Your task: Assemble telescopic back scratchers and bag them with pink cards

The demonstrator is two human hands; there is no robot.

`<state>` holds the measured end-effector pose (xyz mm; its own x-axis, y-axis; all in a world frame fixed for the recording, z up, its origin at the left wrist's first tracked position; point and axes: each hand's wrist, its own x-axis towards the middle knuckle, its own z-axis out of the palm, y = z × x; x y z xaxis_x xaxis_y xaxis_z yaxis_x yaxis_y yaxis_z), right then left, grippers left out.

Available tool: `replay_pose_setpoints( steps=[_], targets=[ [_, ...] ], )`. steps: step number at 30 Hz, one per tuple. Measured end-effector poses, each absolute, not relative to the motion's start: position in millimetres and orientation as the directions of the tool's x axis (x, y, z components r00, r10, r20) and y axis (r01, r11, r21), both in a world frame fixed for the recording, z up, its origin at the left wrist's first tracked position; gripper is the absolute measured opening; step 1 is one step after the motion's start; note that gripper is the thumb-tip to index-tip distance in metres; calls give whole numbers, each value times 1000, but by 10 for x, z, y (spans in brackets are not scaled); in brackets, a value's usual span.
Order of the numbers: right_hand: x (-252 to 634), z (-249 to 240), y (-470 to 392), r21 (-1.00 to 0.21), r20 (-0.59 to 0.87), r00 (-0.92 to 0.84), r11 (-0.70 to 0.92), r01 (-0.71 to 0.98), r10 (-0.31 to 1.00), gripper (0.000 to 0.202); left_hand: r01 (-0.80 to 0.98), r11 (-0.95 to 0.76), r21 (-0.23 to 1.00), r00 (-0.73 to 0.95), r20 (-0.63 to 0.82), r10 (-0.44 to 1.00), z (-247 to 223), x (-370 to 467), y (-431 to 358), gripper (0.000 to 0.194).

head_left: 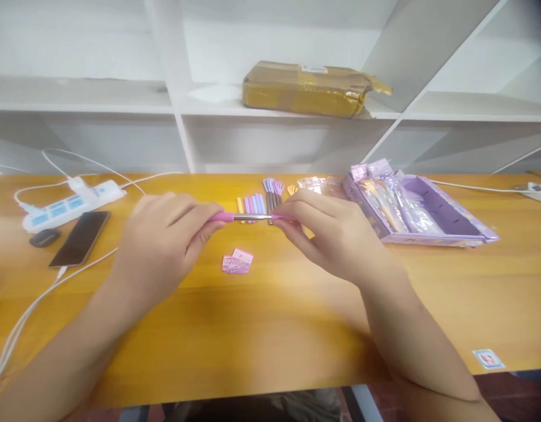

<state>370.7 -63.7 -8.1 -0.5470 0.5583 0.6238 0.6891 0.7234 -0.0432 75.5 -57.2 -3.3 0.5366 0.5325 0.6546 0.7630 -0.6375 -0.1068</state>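
Note:
A thin rod with a silver middle point(251, 217) spans the gap between my hands, level above the table. My left hand point(173, 240) is closed on its pink handle point(221, 217). My right hand point(327, 234) pinches a pink piece point(276, 217) at the rod's other end. Behind them on the table lie several coloured sticks point(255, 204) in a row, and several dark-stemmed pieces with pastel, claw-like heads point(272, 187), partly hidden by my right hand. Small pink cards point(237, 261) lie nearer to me, below the rod.
A purple tray point(441, 239) with plastic-wrapped items stands at the right. On the left are a power strip point(74, 204), a phone point(80, 239) and white cables. A taped brown parcel point(305, 91) rests on the shelf. A sticker point(489, 358) lies near the table's front edge.

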Motion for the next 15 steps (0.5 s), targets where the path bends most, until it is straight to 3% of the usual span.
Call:
replay_pose_setpoints(
  steps=[5,10,13,15],
  targets=[
    [3708,-91,-638,11,654,-543,711,703,527,12,745,-629,-223,613,601,513,-51,747,-616,21],
    [3740,-38,-582,120,665,-575,692,712,477,13,758,-628,-176,569,649,505,-145,800,-549,19],
    [4144,68,-429,190,716,-531,607,772,452,14,764,-624,-165,542,689,481,-106,539,-311,22],
    [4668,135,-252,185,795,-431,506,842,427,14,810,-539,-232,507,740,443,-15,177,-102,23]
  ],
)
